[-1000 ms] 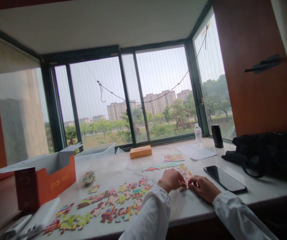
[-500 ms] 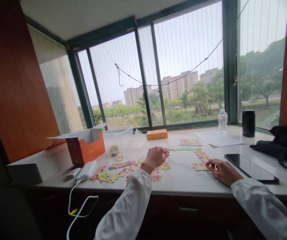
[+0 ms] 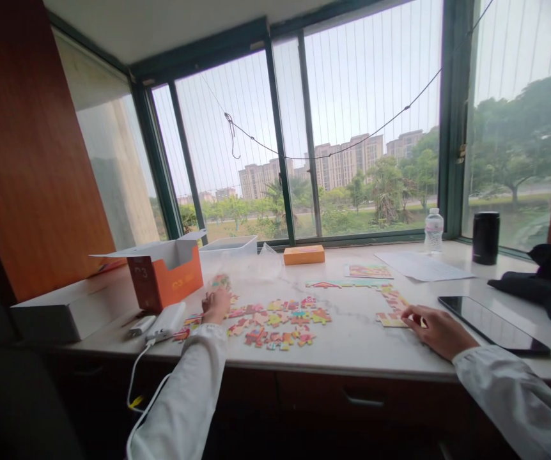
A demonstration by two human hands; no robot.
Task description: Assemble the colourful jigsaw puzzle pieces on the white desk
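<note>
My left hand is at the far left of the loose jigsaw puzzle pieces, by a clear bag with colourful contents. Its fingers are curled forward and partly hidden by the back of the hand; whether they hold anything does not show. My right hand rests on the tabletop at the right. Its thumb and fingers are bent together on the edge of a puzzle piece at the near end of a joined strip. That strip runs back to a joined top row.
Behind the joined pieces lies a picture card beside white paper. A tablet, black cup and water bottle stand or lie right. Leftward are an orange box, a white power strip and a plastic tub.
My left hand has moved left, from the near side of the joined top row to the far left of the loose pieces. My right hand stays at the joined strip. The view has shifted slightly.
</note>
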